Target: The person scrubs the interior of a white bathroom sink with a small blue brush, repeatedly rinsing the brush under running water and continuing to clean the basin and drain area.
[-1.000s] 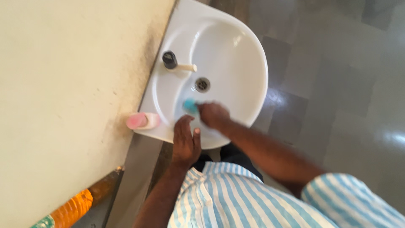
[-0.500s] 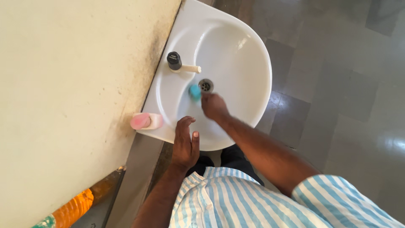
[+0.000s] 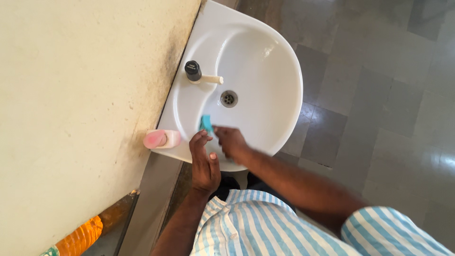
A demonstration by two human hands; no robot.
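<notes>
While the right hand (image 3: pixel 230 142) curls around a small teal scrubber (image 3: pixel 206 123) and presses it to the inner wall of the white sink (image 3: pixel 279 71), the left hand (image 3: pixel 204 159) lies on the near rim — fingers loosely spread, gripping nothing. The scrubber sits just below the drain (image 3: pixel 229 98), near the black-topped tap (image 3: pixel 194 72). A pink soap bottle (image 3: pixel 161 139) lies on the sink's ledge — just beside the left hand.
</notes>
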